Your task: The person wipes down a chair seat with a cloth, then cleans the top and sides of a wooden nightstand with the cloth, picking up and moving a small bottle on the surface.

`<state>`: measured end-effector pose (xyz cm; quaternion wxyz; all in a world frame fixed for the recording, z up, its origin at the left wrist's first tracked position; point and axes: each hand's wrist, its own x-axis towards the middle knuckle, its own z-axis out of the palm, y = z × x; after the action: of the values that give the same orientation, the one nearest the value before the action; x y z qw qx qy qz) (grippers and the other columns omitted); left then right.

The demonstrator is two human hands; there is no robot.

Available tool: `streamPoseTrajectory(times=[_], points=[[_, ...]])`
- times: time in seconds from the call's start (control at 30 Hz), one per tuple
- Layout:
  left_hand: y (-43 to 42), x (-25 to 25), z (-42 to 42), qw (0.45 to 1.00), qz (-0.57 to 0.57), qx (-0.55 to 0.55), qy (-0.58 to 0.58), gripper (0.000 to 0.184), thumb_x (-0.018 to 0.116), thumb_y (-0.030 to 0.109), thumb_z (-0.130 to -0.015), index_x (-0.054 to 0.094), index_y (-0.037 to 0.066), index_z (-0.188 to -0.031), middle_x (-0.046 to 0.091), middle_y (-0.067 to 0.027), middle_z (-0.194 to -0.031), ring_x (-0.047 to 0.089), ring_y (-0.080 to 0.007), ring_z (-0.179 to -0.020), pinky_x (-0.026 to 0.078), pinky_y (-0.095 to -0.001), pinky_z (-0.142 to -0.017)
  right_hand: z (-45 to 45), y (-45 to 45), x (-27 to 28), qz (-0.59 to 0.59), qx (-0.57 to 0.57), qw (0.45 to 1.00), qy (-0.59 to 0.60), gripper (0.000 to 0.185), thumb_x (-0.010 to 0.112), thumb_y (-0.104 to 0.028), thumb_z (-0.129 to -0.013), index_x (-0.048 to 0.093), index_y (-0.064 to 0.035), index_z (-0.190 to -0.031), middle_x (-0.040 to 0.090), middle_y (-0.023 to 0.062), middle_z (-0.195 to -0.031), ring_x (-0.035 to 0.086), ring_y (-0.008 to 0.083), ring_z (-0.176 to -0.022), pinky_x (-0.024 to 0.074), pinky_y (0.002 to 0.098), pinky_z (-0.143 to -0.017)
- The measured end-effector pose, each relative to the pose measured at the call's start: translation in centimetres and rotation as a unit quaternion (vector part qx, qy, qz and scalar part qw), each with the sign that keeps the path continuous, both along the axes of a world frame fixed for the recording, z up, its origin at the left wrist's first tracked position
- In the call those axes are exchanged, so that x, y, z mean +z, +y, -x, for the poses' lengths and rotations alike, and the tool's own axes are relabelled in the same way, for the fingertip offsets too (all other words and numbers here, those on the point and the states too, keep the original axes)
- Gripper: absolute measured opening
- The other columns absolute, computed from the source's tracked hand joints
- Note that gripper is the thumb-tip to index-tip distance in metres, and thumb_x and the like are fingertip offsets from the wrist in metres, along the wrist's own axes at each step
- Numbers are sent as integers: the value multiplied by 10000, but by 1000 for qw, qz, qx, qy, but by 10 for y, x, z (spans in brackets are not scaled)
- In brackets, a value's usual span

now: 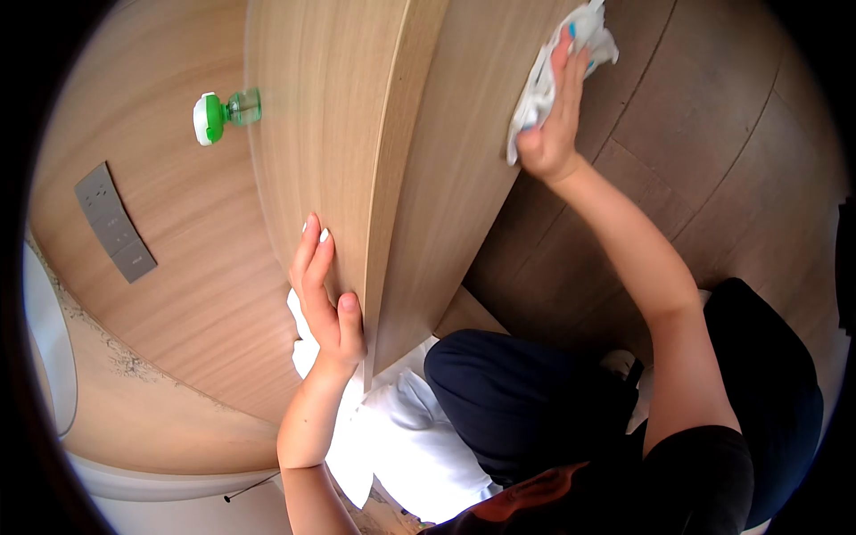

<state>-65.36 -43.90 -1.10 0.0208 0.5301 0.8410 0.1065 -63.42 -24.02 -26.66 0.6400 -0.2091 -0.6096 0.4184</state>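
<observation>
My right hand [557, 116] presses a white cloth [535, 94] with blue marks against the edge of the wooden front panel [473, 134]. Its fingers are stretched along the cloth, holding it to the wood. My left hand [328, 299] rests on the wooden top [321, 107] beside its front edge, fingers extended and holding nothing. Farther along that top stands a small translucent green bottle [242, 106] with a green and white head, apart from both hands.
A grey socket and switch panel [116, 223] is set in the wood-grain wall [187, 267]. Dark floor planks [687, 116] lie beyond the front panel. White bedding [410, 446] is close to my bent knee [526, 401] in dark trousers.
</observation>
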Motion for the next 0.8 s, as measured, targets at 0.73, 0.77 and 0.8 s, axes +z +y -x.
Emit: streamPoseTrajectory(times=[0.73, 0.77, 0.8], points=[[-3, -1, -1, 1000, 9, 21, -18, 528, 340, 370, -968, 362, 9, -1353, 290, -239, -1429, 309, -338, -1321, 241, -436, -1075, -41, -252, 66, -25, 123, 987, -102, 568, 445, -471, -813, 551, -43, -1172, 453, 160, -1343, 421, 434, -1186, 139, 567, -1078], [-4, -1, -2, 999, 12, 26, -28, 536, 329, 377, -969, 343, 20, -1369, 264, -234, -1442, 291, -328, -1334, 225, -437, -1082, -38, -243, 77, -12, 104, 990, -97, 594, 376, -484, -852, 545, -13, -1172, 453, 217, -1324, 456, 477, -1130, 157, 589, -1061], [-4, 0, -3, 999, 16, 25, -23, 534, 331, 377, -968, 349, 21, -1366, 271, -234, -1440, 294, -328, -1333, 226, -436, -1082, -36, -231, 85, 22, 99, 990, -94, 604, 362, -479, -860, 528, -6, -1198, 432, 231, -1338, 436, 483, -1151, 160, 595, -1057]])
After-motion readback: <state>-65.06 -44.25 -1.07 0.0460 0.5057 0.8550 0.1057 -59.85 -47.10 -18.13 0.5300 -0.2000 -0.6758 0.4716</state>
